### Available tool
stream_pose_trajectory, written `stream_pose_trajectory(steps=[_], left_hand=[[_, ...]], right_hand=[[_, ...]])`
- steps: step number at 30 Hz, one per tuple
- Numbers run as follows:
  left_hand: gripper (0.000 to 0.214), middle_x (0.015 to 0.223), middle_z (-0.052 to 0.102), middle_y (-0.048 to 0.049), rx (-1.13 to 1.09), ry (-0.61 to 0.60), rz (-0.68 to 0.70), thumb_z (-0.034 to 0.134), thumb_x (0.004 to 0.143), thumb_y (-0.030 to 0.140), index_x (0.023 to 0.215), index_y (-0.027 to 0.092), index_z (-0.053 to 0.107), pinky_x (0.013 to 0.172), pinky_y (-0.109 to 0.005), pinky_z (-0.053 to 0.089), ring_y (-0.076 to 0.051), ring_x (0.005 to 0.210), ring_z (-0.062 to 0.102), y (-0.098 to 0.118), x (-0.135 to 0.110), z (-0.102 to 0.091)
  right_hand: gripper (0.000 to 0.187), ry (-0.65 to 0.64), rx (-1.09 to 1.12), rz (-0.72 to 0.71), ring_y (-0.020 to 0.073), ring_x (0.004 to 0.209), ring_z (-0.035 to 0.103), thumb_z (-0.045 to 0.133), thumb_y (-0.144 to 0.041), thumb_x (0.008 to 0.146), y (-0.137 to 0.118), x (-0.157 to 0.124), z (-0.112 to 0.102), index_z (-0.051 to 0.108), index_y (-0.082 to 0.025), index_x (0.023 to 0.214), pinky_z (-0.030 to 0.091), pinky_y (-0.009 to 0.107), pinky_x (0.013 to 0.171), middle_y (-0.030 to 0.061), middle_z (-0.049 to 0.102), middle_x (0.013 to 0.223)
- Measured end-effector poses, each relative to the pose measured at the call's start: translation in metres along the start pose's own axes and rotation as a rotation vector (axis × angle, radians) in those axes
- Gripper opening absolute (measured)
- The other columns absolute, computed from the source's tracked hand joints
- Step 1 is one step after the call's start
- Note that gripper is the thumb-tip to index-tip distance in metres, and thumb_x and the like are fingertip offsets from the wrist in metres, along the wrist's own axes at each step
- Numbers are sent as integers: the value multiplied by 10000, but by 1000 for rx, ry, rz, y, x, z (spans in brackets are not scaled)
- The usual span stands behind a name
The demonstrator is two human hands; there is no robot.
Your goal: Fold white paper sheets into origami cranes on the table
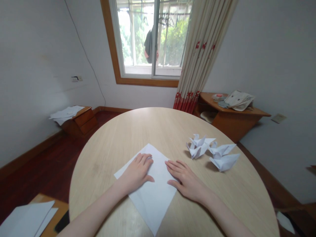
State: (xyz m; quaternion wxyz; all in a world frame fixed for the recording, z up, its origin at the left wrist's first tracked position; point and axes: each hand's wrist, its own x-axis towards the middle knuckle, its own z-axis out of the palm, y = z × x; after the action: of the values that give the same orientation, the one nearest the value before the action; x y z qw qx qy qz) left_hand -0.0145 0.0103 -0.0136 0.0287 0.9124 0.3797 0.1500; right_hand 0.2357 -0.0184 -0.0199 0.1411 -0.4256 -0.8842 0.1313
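A white sheet of paper (154,204) lies flat on the round wooden table, turned so that one corner points toward me and another toward the window. My left hand (138,171) rests on its left part, palm down, with the fingers stretched out and the thumb apart. Over the right part of the sheet lies my right hand (182,179), also flat, its fingers extended and its thumb spread. Neither hand grips anything. The paper's right corner is hidden under my right hand. Beyond that hand stand folded paper birds (197,146), with another folded bird (224,158) to their right.
The round table (111,138) fills the middle. More white sheets (27,217) lie on a low surface at bottom left. A small cabinet (85,121) stands against the left wall. A corner desk (237,115) with a cloth bag (239,99) is at right, beside the curtain (202,56).
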Motion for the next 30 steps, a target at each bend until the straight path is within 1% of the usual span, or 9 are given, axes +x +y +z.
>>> stream_pose_trajectory(steps=[3,8,13,16,19,22,27,30], left_hand=[[527,1315,517,-158,57,7,-20,713,796,408,1205,178,472,1032,-521,384,-329,1224,478,-3,0,4],[455,1362,496,-166,98,37,-46,692,834,309,1219,175,490,1040,-509,384,-320,1256,466,-8,-2,10],[346,1362,509,-131,163,53,-76,622,891,218,1215,195,503,1021,-483,408,-292,1222,500,-9,-1,12],[302,1353,517,-122,174,64,-97,608,897,188,1187,190,522,1007,-462,423,-281,1213,501,-10,-1,12],[229,1353,516,-114,168,80,-117,545,934,189,1163,196,541,990,-455,437,-267,1216,496,-11,-1,13],[193,1350,523,-108,196,57,-134,493,953,170,1130,193,569,960,-447,458,-267,1196,513,-12,-1,12],[236,1313,563,-104,249,-1,-151,469,938,105,1122,185,593,915,-428,478,-274,1144,550,-12,1,9],[240,1295,580,-101,247,-22,-161,468,944,133,1146,185,587,902,-420,481,-269,1117,568,-8,1,7]], right_hand=[[449,11,1,-13,267,1334,419,533,-365,937,-1,-1,0,529,-181,1347,287,516,1119,116,488,1421],[434,30,1,-25,271,1308,454,558,-335,922,-3,-1,-1,553,-172,1324,310,517,1110,121,535,1380],[410,46,13,-32,271,1284,485,575,-318,914,-3,-1,0,580,-173,1298,330,510,1107,113,566,1349],[384,65,40,-48,268,1270,503,573,-308,913,-4,-1,1,602,-191,1277,350,493,1100,111,583,1329],[361,66,70,-65,261,1250,525,566,-306,915,-6,-1,0,620,-202,1257,359,481,1097,105,603,1304],[360,43,84,-76,253,1239,536,568,-310,915,-11,-1,-2,618,-214,1259,360,473,1098,85,623,1283],[388,0,123,-105,256,1236,539,575,-300,908,-22,-1,-6,590,-229,1290,350,486,1099,75,624,1283],[391,-37,143,-127,255,1238,537,588,-269,893,-28,0,-7,599,-211,1279,331,490,1111,79,624,1282]])
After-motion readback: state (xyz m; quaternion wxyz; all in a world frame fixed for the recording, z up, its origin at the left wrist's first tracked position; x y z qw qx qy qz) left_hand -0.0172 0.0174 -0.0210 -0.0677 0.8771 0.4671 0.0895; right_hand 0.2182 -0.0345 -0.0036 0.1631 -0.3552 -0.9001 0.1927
